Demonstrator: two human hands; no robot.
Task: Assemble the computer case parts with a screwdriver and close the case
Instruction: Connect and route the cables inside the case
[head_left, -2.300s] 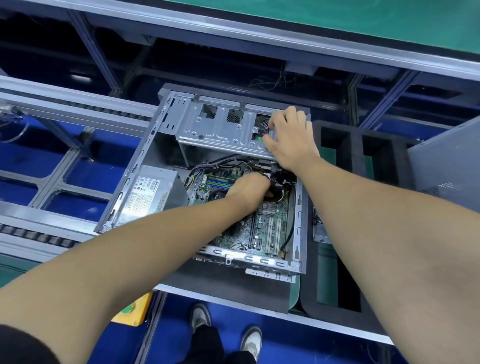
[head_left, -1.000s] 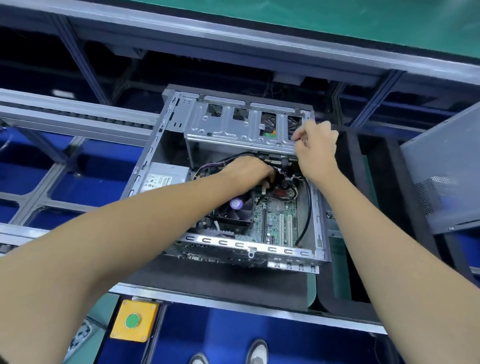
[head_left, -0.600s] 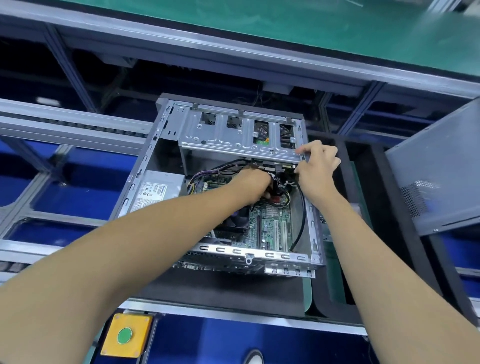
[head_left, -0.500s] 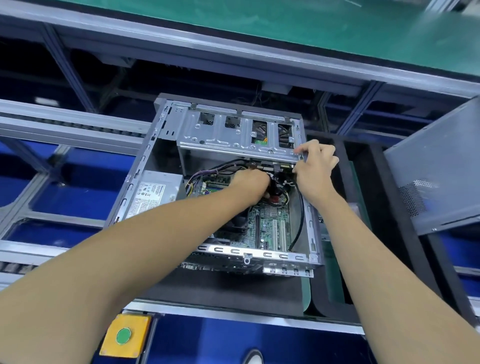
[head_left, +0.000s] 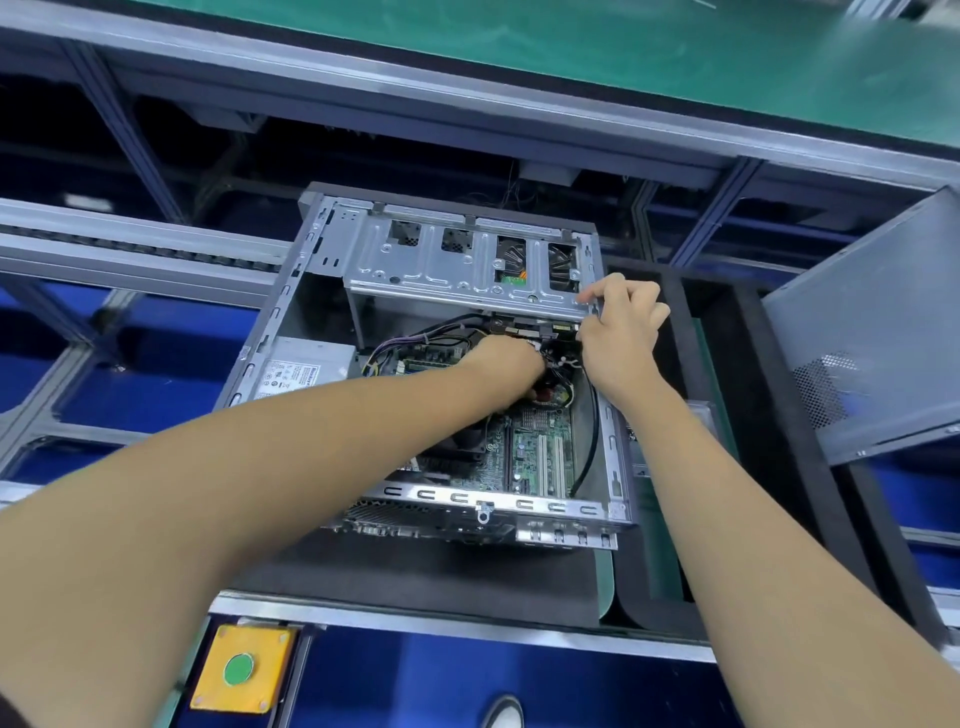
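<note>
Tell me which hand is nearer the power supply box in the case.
Left. The left hand is among the cables just right of the power supply box; the right hand is farther right, at the drive cage's corner.

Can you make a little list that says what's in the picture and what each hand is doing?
main thing: open computer case lying on its side
inside it: green circuit board, grey power supply, metal drive cage
left hand: reaching down among the cables, fingers hidden
right hand: fingers curled at the drive cage's corner
side panel: off the case, standing to the right
screwdriver: none visible
front edge: yellow box with green button
</note>
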